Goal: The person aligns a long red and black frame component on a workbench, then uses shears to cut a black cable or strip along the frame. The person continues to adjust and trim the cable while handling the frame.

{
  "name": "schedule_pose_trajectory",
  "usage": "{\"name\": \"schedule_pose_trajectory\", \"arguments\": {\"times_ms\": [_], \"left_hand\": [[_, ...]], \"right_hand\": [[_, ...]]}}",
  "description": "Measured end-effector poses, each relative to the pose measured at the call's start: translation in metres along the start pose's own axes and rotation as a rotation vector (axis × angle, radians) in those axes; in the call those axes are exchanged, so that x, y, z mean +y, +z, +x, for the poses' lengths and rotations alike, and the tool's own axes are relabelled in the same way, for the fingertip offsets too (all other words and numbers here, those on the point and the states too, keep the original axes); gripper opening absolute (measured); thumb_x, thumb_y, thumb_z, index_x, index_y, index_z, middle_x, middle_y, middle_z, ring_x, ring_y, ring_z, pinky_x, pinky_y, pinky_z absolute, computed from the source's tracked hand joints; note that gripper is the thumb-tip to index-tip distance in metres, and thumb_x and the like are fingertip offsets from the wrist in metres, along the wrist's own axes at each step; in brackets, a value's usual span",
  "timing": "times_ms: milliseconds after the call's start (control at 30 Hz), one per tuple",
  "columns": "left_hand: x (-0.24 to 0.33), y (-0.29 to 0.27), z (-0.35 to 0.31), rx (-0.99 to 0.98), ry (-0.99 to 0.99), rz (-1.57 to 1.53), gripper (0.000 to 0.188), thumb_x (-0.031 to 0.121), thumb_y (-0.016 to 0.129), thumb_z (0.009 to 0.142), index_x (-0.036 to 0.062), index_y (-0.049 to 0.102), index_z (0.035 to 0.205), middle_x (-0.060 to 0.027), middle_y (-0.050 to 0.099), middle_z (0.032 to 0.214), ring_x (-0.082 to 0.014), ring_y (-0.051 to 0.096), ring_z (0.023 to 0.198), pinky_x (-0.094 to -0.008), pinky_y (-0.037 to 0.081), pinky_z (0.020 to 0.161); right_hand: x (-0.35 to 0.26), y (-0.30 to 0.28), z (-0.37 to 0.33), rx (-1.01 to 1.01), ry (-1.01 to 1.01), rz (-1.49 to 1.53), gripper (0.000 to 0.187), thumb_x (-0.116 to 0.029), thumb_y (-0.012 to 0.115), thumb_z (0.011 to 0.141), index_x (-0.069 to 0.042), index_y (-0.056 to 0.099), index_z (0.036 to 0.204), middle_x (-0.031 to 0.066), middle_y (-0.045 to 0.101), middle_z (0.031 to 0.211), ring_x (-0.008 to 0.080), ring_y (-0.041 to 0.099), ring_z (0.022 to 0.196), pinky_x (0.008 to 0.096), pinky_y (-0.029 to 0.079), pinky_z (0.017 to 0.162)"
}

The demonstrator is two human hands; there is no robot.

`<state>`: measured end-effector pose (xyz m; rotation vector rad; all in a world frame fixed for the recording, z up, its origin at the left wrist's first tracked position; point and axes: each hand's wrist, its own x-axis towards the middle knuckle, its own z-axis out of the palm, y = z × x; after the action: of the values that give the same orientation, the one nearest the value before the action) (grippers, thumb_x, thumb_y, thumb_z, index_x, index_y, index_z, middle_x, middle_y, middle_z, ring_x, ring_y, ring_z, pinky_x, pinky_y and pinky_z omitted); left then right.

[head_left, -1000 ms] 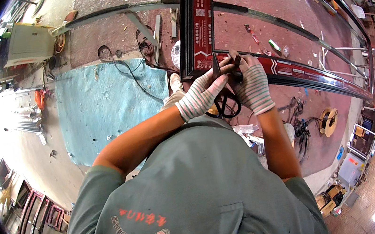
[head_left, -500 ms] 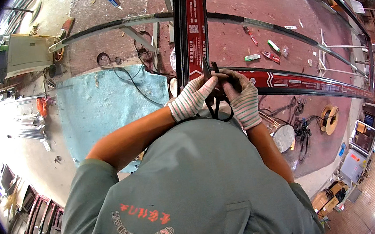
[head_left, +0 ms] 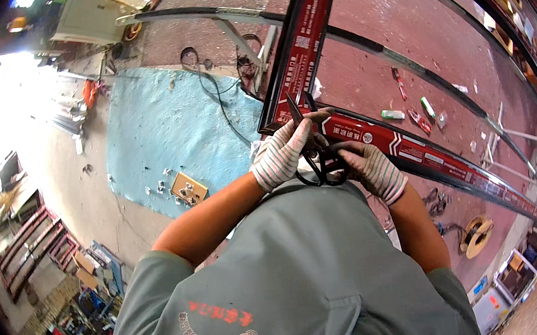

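Observation:
Both my hands wear striped, pale knit gloves with dark, dirty fingers. A pair of black-handled scissors (head_left: 310, 170) is between them, blades pointing away from me and slightly apart. My left hand (head_left: 283, 153) is closed around the scissors near the pivot. My right hand (head_left: 375, 168) has its fingers curled at the handle loops, on the right side; its fingertips are partly hidden. Just beyond the hands is the corner of a dark frame (head_left: 300, 55) covered in red printed film. One bar runs away from me, another (head_left: 408, 149) to the right.
Grey metal rails (head_left: 396, 56) support the frame. A blue mat (head_left: 168, 126) lies at left, bearing a small cardboard tray (head_left: 188, 189) of parts. A black strap (head_left: 223, 105) trails across it. Small packets (head_left: 420, 122) and a cable spool (head_left: 478, 237) sit on the red floor at right.
The view has turned, so the frame slants and sits further right. My right hand has moved away from my left, down to the scissors' handles. The cardboard tray has come into view.

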<state>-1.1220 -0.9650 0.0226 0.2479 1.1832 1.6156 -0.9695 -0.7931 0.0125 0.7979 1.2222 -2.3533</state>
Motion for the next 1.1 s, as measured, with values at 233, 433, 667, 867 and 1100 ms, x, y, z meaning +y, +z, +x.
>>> {"name": "schedule_pose_trajectory", "arguments": {"times_ms": [233,433,667,867,1100], "left_hand": [[-0.005,0.018,-0.011,0.100,0.093,0.020,0.048,0.046,0.044,0.106,0.0103,0.061,0.134,0.0011,0.061,0.085,-0.0079,0.056,0.082,-0.0254,0.046,0.078],[-0.022,0.001,-0.008,0.191,0.193,0.004,0.059,0.051,0.034,0.107,0.0045,0.064,0.129,-0.0072,0.069,0.115,-0.0157,0.065,0.103,-0.0314,0.050,0.094],[-0.042,0.003,0.007,0.254,0.273,-0.223,0.062,0.016,0.056,0.103,0.0138,0.026,0.158,-0.0108,0.070,0.101,-0.0153,0.068,0.091,-0.0279,0.056,0.078],[-0.016,0.012,-0.003,0.258,0.076,-0.180,0.028,0.029,0.059,0.102,0.0045,0.065,0.115,-0.0052,0.072,0.091,-0.0053,0.058,0.064,-0.0201,0.044,0.056],[-0.007,0.010,-0.012,0.257,0.065,-0.256,0.023,0.025,0.065,0.099,0.0039,0.068,0.108,-0.0043,0.072,0.093,-0.0100,0.066,0.076,-0.0236,0.052,0.068]], "right_hand": [[-0.019,0.026,0.008,-0.297,-0.075,-0.396,0.053,-0.040,0.082,0.080,-0.003,0.068,0.115,-0.0003,0.068,0.103,0.0118,0.060,0.098,0.0279,0.047,0.089],[-0.030,0.033,-0.002,-0.252,-0.067,-0.436,0.045,-0.019,0.085,0.080,-0.001,0.063,0.116,0.0007,0.067,0.100,0.0097,0.061,0.088,0.0258,0.049,0.078],[-0.014,0.001,-0.028,0.137,-0.474,-0.424,0.033,-0.020,0.087,0.080,-0.006,0.066,0.101,-0.0015,0.066,0.087,0.0080,0.062,0.078,0.0242,0.050,0.069],[-0.017,-0.019,-0.044,0.067,-0.200,-0.212,0.035,-0.037,0.079,0.087,-0.007,0.064,0.096,-0.0047,0.061,0.079,0.0047,0.057,0.071,0.0189,0.046,0.062],[-0.013,0.018,-0.052,0.158,-0.072,-0.521,0.062,-0.069,0.060,0.089,-0.006,0.059,0.090,-0.0026,0.050,0.065,0.0069,0.045,0.053,0.0234,0.035,0.048]]}}
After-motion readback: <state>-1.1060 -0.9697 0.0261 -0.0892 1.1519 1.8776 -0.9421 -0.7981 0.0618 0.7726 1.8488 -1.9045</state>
